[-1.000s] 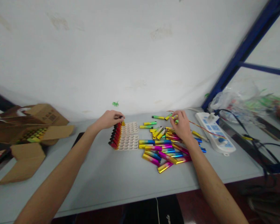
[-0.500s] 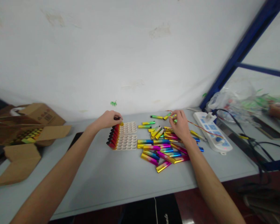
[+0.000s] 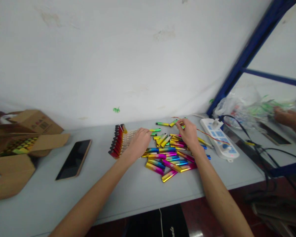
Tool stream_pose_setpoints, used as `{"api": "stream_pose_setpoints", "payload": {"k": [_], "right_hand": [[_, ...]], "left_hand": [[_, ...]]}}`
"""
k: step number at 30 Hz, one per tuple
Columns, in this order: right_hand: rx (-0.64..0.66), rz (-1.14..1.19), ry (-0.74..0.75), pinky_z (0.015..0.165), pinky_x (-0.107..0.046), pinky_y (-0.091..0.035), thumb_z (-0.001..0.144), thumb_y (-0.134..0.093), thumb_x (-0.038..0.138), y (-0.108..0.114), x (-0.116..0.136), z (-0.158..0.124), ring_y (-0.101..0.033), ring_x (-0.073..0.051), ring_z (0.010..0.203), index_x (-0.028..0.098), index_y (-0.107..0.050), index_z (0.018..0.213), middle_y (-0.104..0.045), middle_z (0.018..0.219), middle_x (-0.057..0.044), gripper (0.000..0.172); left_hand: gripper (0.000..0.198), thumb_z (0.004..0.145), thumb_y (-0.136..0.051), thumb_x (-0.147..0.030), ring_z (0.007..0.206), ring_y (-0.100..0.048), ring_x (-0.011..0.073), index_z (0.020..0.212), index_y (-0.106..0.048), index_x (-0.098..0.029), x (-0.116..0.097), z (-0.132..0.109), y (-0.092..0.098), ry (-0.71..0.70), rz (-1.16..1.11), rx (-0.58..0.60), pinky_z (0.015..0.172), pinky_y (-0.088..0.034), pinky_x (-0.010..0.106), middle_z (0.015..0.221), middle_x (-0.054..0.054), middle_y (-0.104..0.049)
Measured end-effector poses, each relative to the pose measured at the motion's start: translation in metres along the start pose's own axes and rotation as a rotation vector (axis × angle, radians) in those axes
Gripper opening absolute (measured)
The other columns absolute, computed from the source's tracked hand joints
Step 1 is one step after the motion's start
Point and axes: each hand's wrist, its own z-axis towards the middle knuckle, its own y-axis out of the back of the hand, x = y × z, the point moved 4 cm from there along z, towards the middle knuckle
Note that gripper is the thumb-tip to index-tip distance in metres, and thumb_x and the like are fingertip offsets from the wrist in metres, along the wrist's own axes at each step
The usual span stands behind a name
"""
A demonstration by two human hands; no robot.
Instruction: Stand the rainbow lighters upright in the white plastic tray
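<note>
My left hand point(image 3: 141, 141) hovers over the right part of a white tray with round holes point(image 3: 129, 136). Its fingertips point at a green tube point(image 3: 156, 130) and are partly hidden, so I cannot tell their grip. Red-to-gold tubes with black ends point(image 3: 116, 141) stand in the tray's left side, one more point(image 3: 124, 129) at the back. My right hand point(image 3: 188, 131) is closed in a pinch on a small yellow-green tube point(image 3: 183, 126) at the back of the pile. Shiny loose tubes point(image 3: 172, 164) in yellow, pink, blue and green lie between and below the hands.
A white power strip point(image 3: 219, 138) with plugs and cables is to the right. On the left lie a phone point(image 3: 74, 159) and an open cardboard box point(image 3: 48, 141) of similar tubes. Another person's hand point(image 3: 288, 117) is near plastic bags point(image 3: 239, 108) beyond a blue frame point(image 3: 236, 70).
My left hand has moved right from the tray's back left corner, leaving a tube standing there, toward the loose tubes. My right hand stays at the pile. The phone has come into view.
</note>
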Motion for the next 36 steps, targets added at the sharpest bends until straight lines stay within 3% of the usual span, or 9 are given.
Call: {"api": "stream_pose_setpoints", "payload": {"k": [6,12,16,20,22,25,28,31,36], "right_hand": [[-0.005,0.017,-0.025,0.081,-0.043,-0.055,0.103,-0.059,0.039,-0.003,-0.001,-0.001,-0.068,-0.026,0.083,0.026,-0.054,0.097,-0.07,0.09,-0.006,0.015],[-0.037,-0.006,-0.025,0.082,-0.041,-0.055,0.095,-0.07,0.033,0.003,0.004,0.001,-0.063,-0.024,0.084,0.027,-0.049,0.1,-0.062,0.098,-0.005,0.023],[-0.036,-0.018,-0.016,0.085,-0.042,-0.054,0.097,-0.064,0.028,0.006,0.008,0.002,-0.062,-0.024,0.084,0.027,-0.048,0.098,-0.06,0.098,-0.005,0.016],[-0.034,-0.024,-0.001,0.084,-0.042,-0.054,0.098,-0.062,0.027,0.006,0.01,0.002,-0.062,-0.024,0.082,0.027,-0.048,0.098,-0.06,0.101,-0.005,0.014],[-0.031,-0.025,0.002,0.084,-0.041,-0.054,0.099,-0.06,0.027,0.006,0.01,0.001,-0.062,-0.023,0.081,0.027,-0.048,0.098,-0.059,0.102,-0.006,0.012],[-0.023,-0.03,-0.002,0.083,-0.04,-0.054,0.1,-0.06,0.027,0.005,0.009,0.001,-0.063,-0.022,0.081,0.027,-0.049,0.098,-0.06,0.103,-0.006,0.012],[-0.024,-0.029,0.006,0.083,-0.041,-0.055,0.101,-0.061,0.029,0.005,0.01,0.001,-0.064,-0.022,0.082,0.027,-0.051,0.098,-0.061,0.103,-0.006,0.011],[-0.025,-0.026,0.033,0.085,-0.042,-0.055,0.101,-0.064,0.033,0.005,0.011,0.0,-0.065,-0.023,0.082,0.026,-0.054,0.101,-0.064,0.103,-0.006,0.012],[0.002,-0.031,0.06,0.088,-0.045,-0.057,0.103,-0.064,0.04,0.003,0.015,-0.001,-0.068,-0.023,0.08,0.025,-0.061,0.106,-0.069,0.107,-0.008,0.015]], "left_hand": [[0.022,0.103,-0.059,-0.019,0.119,-0.068,0.0321,0.112,-0.08,-0.02,-0.006,0.002,-0.018,0.006,-0.082,-0.002,0.112,-0.05,0.047,0.118,0.015,-0.077],[0.017,0.103,-0.066,-0.032,0.112,-0.067,0.0333,0.101,-0.079,-0.021,-0.026,0.017,-0.03,0.06,-0.199,-0.003,0.11,-0.048,0.048,0.108,0.014,-0.075],[0.015,0.098,-0.07,-0.027,0.101,-0.066,0.0324,0.084,-0.072,-0.021,-0.028,0.036,-0.036,0.109,-0.317,-0.013,0.104,-0.048,0.046,0.091,0.01,-0.068],[0.028,0.088,-0.076,-0.017,0.088,-0.062,0.0289,0.067,-0.059,-0.023,-0.027,0.045,-0.034,0.135,-0.48,-0.028,0.097,-0.048,0.041,0.072,0.002,-0.053],[0.025,0.09,-0.073,-0.02,0.089,-0.061,0.0274,0.071,-0.058,-0.023,-0.026,0.041,-0.029,0.153,-0.574,-0.07,0.095,-0.048,0.04,0.076,0.002,-0.053],[0.013,0.099,-0.066,-0.033,0.082,-0.061,0.0227,0.094,-0.059,-0.023,-0.021,0.024,-0.02,0.19,-0.744,-0.113,0.082,-0.05,0.034,0.083,0.002,-0.059],[0.035,0.102,-0.056,-0.06,0.059,-0.053,0.0162,0.109,-0.05,-0.026,-0.015,0.002,-0.014,0.243,-0.937,-0.105,0.058,-0.043,0.027,0.076,-0.003,-0.058],[0.052,0.097,-0.052,-0.078,0.048,-0.038,0.0115,0.105,-0.047,-0.026,-0.01,-0.016,-0.008,0.321,-1.075,-0.136,0.048,-0.029,0.022,0.067,-0.009,-0.046],[0.06,0.092,-0.061,-0.078,0.049,-0.029,0.0089,0.071,-0.046,-0.023,-0.006,-0.032,-0.006,0.431,-1.127,-0.225,0.047,-0.022,0.024,0.057,-0.009,-0.033]]}}
